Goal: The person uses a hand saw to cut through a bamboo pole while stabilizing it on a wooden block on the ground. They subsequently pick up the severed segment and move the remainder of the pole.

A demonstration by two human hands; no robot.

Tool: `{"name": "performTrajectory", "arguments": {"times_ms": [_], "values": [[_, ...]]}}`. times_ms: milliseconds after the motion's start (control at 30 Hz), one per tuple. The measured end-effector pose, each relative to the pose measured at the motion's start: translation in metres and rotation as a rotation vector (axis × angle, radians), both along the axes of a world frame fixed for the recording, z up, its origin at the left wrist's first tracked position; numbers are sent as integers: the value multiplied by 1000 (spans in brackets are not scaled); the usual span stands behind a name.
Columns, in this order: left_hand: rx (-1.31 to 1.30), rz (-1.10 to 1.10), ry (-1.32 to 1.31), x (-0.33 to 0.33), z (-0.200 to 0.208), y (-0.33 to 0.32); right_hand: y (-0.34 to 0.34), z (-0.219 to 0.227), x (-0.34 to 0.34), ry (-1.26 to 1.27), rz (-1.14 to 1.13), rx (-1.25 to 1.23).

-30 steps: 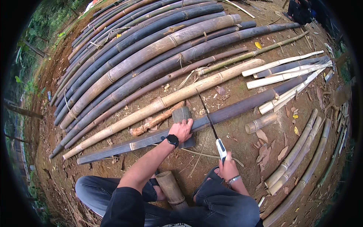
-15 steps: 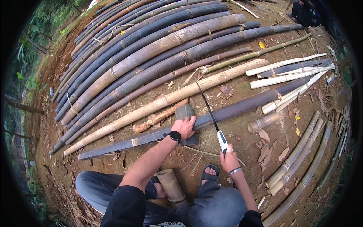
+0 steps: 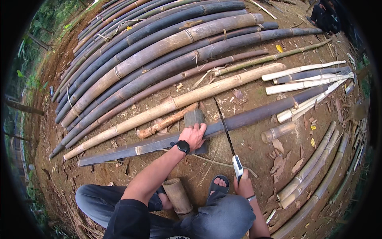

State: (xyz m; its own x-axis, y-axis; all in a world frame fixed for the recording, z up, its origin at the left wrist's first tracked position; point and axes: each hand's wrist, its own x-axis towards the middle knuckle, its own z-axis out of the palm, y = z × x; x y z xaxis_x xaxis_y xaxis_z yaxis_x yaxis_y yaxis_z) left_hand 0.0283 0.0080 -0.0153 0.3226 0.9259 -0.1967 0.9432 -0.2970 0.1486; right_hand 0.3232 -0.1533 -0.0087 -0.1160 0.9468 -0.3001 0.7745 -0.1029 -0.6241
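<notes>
A long dark bamboo pole lies slantwise in front of me, propped on a grey wooden block. My left hand presses down over the pole at the block, fingers curled round it. To its right, a handsaw with a white and dark handle is gripped in my right hand. The thin black blade crosses the pole a short way right of the block, its tip reaching past the far side. Whether the teeth have cut into the bamboo cannot be made out.
Beyond lies a pale bamboo pole, then a row of dark poles. Split pale strips and a short bamboo piece are at right, near curved lengths. A bamboo stump sits between my legs. A person is far right.
My right hand has drawn the saw back toward me, so less of the blade sticks out past the pole. My left hand stays on the pole. The view has shifted slightly.
</notes>
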Motion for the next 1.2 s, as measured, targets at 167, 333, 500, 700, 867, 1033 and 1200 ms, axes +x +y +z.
{"name": "performTrajectory", "arguments": {"times_ms": [167, 333, 500, 700, 867, 1033, 1200], "values": [[-103, 15, -22, -8, 1, -3, 57, 2, -36, -63, 1, -68], [6, -22, -8, -5, -7, -9, 5, 12, -10, 19, -32, -68], [-65, 5, -45, -12, -3, -3, 74, -8, -41, -67, 23, -98], [-47, 1, -21, -8, -3, -3, 13, 0, -20, -7, -33, -57], [-98, 2, -32, -13, -4, 0, 54, -9, -28, -53, 17, -72], [-63, -7, -17, -3, -2, 0, 27, 7, -21, -39, -16, -43], [-97, 21, -46, -13, -1, -4, 56, 0, -31, -74, 36, -119]]}}
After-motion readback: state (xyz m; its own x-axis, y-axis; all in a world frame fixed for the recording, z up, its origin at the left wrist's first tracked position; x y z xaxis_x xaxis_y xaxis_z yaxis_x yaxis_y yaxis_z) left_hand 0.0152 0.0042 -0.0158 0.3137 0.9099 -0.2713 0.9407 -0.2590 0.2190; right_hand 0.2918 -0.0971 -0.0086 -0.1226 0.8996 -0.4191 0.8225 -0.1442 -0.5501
